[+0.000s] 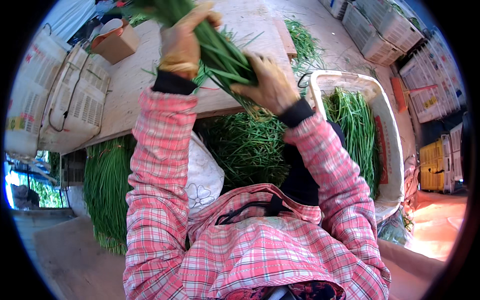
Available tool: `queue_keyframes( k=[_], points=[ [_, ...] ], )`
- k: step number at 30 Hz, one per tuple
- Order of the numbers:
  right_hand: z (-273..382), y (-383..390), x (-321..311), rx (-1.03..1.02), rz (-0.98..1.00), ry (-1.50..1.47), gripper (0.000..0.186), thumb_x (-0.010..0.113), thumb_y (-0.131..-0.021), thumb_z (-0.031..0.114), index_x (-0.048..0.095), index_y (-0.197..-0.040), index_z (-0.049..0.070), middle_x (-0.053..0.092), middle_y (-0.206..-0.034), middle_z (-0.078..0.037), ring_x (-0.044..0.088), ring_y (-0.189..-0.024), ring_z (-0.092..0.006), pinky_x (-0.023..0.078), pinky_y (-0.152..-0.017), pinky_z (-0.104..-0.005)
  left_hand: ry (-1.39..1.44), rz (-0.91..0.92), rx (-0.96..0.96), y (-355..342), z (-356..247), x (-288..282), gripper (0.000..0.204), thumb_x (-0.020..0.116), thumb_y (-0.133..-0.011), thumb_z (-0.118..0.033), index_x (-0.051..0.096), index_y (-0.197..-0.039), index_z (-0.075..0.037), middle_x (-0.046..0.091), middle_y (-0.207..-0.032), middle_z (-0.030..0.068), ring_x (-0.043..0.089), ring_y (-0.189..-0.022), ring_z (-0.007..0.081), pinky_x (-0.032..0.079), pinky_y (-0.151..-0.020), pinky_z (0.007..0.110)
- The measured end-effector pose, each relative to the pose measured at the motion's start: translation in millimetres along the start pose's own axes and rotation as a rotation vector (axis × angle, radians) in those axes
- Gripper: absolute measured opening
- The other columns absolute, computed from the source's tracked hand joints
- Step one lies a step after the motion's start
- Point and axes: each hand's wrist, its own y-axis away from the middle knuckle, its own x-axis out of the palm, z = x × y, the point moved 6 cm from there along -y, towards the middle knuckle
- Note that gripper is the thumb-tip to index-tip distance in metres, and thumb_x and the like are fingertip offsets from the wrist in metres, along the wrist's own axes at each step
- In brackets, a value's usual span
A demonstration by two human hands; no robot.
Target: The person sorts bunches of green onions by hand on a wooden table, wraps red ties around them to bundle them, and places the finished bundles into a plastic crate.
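A long bunch of green chives [220,52] slants across the wooden table, its far leafy end blurred at the top edge. My left hand [181,44], in a yellowish glove, is wrapped round the bunch at its upper part. Nearer to me, my right hand [270,84], gloved alike, grips the lower end with thumb and fingers around it. Under the table's front edge lies a heap of loose chives [250,147]. More cut chives [352,127] fill a white plastic crate [392,132] beside my right arm.
The wooden table [125,95] spreads ahead. A thick stack of chives [107,185] hangs at my left. White crates [75,105] stand on the left, others [382,32] at the far right. A cardboard box [117,44] sits at the back left; scattered chives [302,42] lie beyond the table.
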Motion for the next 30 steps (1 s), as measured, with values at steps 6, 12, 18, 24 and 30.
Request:
queue_keyframes(
  k=[6,12,18,24,30],
  points=[
    [9.7,88.2,33.6,0.123,-0.056,-0.233,0.025,0.063,-0.077,0.007,0.055,-0.101,0.005,0.062,-0.087,-0.013,0.06,-0.08,-0.0316,0.048,-0.07,-0.0351,0.415,-0.33,-0.066,99.1,-11.3,-109.8,0.019,0.057,-0.083,-0.024,0.056,-0.09,-0.006,0.051,-0.073,0.003,0.052,-0.067,0.0203,0.048,-0.061,0.043],
    [1.0,135.4,47.5,0.498,-0.212,-0.724,0.009,0.05,-0.092,0.011,0.054,-0.089,0.003,0.056,-0.072,-0.003,0.048,-0.058,-0.0097,0.04,-0.054,-0.0223,0.662,-0.526,0.041,228.1,26.4,-195.0,0.016,0.054,-0.085,-0.024,0.052,-0.092,-0.009,0.042,-0.069,-0.0043,0.047,-0.068,0.0149,0.041,-0.062,0.038],
    [-62.9,169.9,0.6,0.955,-0.501,-0.797,0.014,0.047,-0.094,0.012,0.056,-0.087,0.004,0.052,-0.07,0.0,0.031,-0.044,-0.0011,0.023,-0.038,-0.0148,0.872,-0.711,0.145,303.6,52.1,-238.1,0.01,0.054,-0.083,-0.017,0.052,-0.085,-0.008,0.042,-0.066,-0.005,0.042,-0.062,0.0097,0.034,-0.065,0.029],
    [-30.2,160.9,43.4,0.32,0.425,0.281,0.035,0.068,-0.076,0.029,0.056,-0.086,-0.002,0.057,-0.103,-0.02,0.057,-0.089,-0.0376,0.047,-0.075,-0.0416,0.961,-0.409,0.223,296.9,52.1,-224.6,0.014,0.056,-0.083,-0.016,0.047,-0.09,-0.008,0.037,-0.067,-0.0034,0.037,-0.062,0.0101,0.033,-0.067,0.03],
    [45.2,138.7,126.2,0.167,0.437,-0.388,0.03,0.064,-0.08,0.021,0.06,-0.099,-0.001,0.061,-0.097,-0.016,0.059,-0.088,-0.0318,0.047,-0.078,-0.0365,1.007,-0.285,0.219,292.8,57.5,-218.1,0.015,0.056,-0.083,-0.018,0.048,-0.091,-0.007,0.038,-0.066,-0.0024,0.039,-0.063,0.0109,0.033,-0.067,0.03]
  ],
)
